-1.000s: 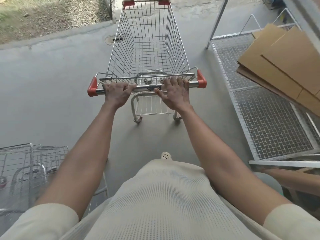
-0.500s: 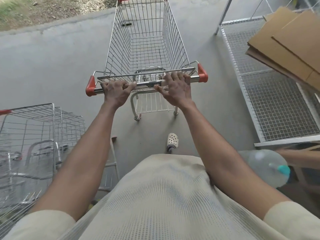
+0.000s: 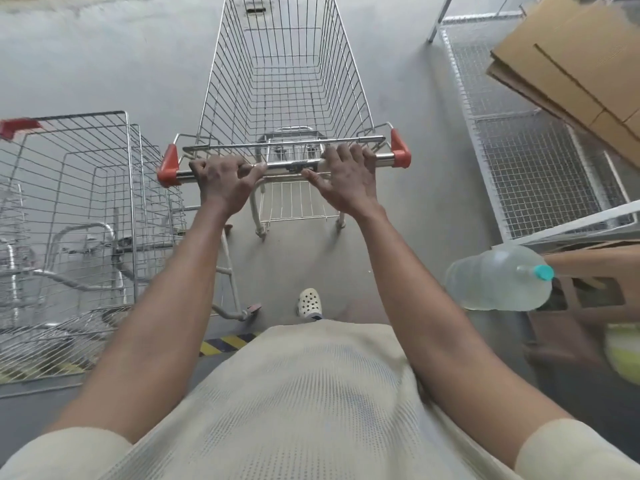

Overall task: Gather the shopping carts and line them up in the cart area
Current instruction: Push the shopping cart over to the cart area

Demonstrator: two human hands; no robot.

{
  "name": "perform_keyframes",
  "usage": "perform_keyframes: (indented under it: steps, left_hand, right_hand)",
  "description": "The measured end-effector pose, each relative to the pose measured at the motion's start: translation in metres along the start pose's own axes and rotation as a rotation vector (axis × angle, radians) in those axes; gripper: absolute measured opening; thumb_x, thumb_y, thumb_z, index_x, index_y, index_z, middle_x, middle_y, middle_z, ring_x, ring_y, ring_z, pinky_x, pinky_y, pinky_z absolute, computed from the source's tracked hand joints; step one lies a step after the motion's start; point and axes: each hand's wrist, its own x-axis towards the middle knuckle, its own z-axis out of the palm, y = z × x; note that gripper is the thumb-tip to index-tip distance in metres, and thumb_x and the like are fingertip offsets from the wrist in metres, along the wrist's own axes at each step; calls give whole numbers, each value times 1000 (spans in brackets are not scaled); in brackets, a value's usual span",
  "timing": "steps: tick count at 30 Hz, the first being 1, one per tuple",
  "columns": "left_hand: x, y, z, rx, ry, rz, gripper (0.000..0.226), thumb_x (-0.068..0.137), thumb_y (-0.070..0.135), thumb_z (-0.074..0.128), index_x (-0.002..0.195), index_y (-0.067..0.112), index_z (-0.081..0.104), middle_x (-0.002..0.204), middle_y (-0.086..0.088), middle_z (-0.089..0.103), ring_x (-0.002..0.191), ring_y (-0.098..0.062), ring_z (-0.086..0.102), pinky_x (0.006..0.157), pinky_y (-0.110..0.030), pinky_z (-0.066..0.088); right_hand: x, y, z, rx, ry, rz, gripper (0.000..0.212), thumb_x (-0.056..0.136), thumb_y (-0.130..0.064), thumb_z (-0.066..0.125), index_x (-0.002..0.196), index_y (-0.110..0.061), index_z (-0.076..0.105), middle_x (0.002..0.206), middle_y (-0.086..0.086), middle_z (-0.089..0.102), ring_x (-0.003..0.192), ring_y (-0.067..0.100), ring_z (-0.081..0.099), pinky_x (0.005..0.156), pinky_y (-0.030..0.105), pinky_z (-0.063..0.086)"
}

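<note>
Head view: left hand (image 3: 221,183) and right hand (image 3: 348,185) clasp handle (image 3: 289,165); cart (image 3: 287,81) front cropped.

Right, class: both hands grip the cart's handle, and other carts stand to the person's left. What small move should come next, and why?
Probably turn the cart leftward: the left hand and right hand grip its handle, while the parked carts stand beside it on the left, not in line.

Single head view; faces forward-down; hands (image 3: 284,181) close below.
</note>
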Motion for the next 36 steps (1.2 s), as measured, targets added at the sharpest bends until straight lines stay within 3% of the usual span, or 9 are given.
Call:
perform_keyframes:
  steps: [4,10,15,23,26,30,36]
  left_hand:
    - [-51,-9,1,-14,-10,-25,52,88,74,41,80,26,62,94,-3,62,100,-23,51,94,-41,22]
    - [-125,-9,-4,-44,-1,-79,55,83,77,38,79,26,59,90,-4,59,95,-21,50,89,-39,20]
    - [-179,-8,-1,-34,-18,-60,51,87,74,41,76,27,57,88,-3,58,98,-24,53,96,-44,25]
    - [-242,-10,7,-14,7,-11,48,93,68,46,78,24,55,90,-2,55,92,-17,41,86,-38,19]
    - [-259,-14,11,18,17,3,54,91,73,43,84,23,61,91,0,56,92,-18,44,89,-41,23]
    - [-285,-10,10,46,38,37,56,89,75,38,84,24,62,93,3,62,97,-22,53,87,-38,19]
    - [-316,-7,16,46,42,48,52,91,73,38,81,25,55,88,6,52,95,-21,50,88,-39,19]
  right_hand:
    - [-47,-9,1,-2,8,-21,61,94,-76,38,121,-25,58,120,-2,56,122,24,45,108,42,24]
    - [-110,-15,-5,-5,-22,-60,64,93,-78,38,125,-26,58,125,-2,57,125,24,45,109,42,24]
    - [-164,-15,1,-11,-13,-63,65,93,-80,36,123,-26,57,125,-2,57,124,23,46,110,42,24]
    - [-229,-8,13,33,98,-59,63,91,-78,39,116,-24,60,118,-2,60,122,25,48,106,44,25]
    - [-248,-8,20,36,142,-57,63,91,-77,40,117,-23,60,117,-3,61,121,26,49,107,44,25]
    - [-271,-5,22,42,199,-77,62,91,-77,43,114,-22,62,111,-3,61,114,25,51,104,45,30]
    - [-299,2,28,45,357,-129,56,91,-73,53,104,-20,65,101,-3,63,102,24,54,97,44,34]
